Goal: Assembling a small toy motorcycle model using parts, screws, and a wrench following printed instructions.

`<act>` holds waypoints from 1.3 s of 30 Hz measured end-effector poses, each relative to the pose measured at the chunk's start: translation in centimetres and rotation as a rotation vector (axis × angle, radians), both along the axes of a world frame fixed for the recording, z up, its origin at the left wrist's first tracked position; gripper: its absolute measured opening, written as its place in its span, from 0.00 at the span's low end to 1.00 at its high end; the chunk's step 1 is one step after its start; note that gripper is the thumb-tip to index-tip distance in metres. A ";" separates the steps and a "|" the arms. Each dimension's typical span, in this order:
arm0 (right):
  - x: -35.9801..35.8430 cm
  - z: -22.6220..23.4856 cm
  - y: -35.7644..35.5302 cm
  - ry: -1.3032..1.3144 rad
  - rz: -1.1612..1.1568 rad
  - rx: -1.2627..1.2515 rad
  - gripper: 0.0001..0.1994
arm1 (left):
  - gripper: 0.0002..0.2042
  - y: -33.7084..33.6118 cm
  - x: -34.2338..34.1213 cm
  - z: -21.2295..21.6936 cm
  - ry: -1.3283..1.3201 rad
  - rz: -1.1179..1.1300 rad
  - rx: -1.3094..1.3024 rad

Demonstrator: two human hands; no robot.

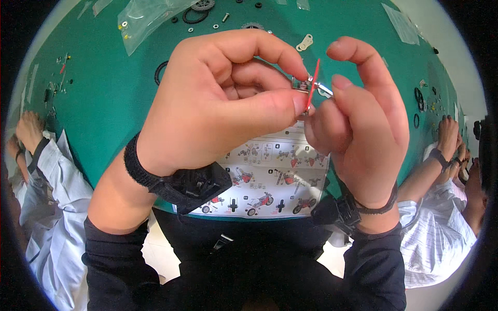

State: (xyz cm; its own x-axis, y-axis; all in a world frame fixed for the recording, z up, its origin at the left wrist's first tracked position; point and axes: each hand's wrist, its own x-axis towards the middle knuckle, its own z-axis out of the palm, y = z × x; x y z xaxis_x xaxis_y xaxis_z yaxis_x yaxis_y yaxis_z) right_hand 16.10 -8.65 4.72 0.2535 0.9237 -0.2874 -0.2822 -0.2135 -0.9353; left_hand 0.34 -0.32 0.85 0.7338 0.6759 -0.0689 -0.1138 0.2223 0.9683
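Note:
My left hand (228, 88) is closed, its thumb and index finger pinching a small model assembly with a thin red plate (313, 85) and small metal fittings. The red plate is seen nearly edge-on and stands upright. From its right side sticks out a short silver rod-like piece (324, 89). My right hand (363, 109) is closed on that silver piece at the thumb, with the index finger raised and bent away from it. The rod's far end is hidden by the thumb. Below both hands lies a printed instruction sheet (259, 179) with pictures of a red model motorcycle.
Loose parts lie on the green table (104, 109): a clear plastic bag (148, 23), a silver link plate (305, 42), a screw (225, 17), black rings and a grey wheel (202, 5). Co-workers' arms rest at the left (31, 129) and right (446, 140) edges.

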 end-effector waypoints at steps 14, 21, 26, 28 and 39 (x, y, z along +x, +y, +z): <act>1.7 -1.1 0.8 0.562 0.030 -0.122 0.15 | 0.14 -0.9 0.6 -0.4 0.069 0.173 0.446; 3.9 -2.9 1.2 0.950 0.302 -0.110 0.14 | 0.14 -0.4 0.0 -0.2 0.131 0.174 1.077; 4.5 -3.5 1.6 0.951 0.346 -0.193 0.10 | 0.12 0.5 -0.7 -0.5 0.101 0.092 1.193; 4.5 -3.4 1.6 0.930 0.379 -0.190 0.08 | 0.12 0.5 -0.9 -0.8 0.041 0.085 1.142; 2.8 -2.3 0.7 0.667 0.296 0.084 0.22 | 0.13 0.1 -0.5 -1.5 -0.074 0.118 0.580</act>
State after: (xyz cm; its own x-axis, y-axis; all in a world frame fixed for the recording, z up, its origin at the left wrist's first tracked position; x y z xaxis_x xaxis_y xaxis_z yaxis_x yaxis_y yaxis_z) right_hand 18.86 -7.91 2.45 -0.2138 0.9520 -0.2190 -0.7391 -0.3042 -0.6010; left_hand -0.16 -0.23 -0.64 0.6404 0.6651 0.3841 -0.1773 -0.3585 0.9165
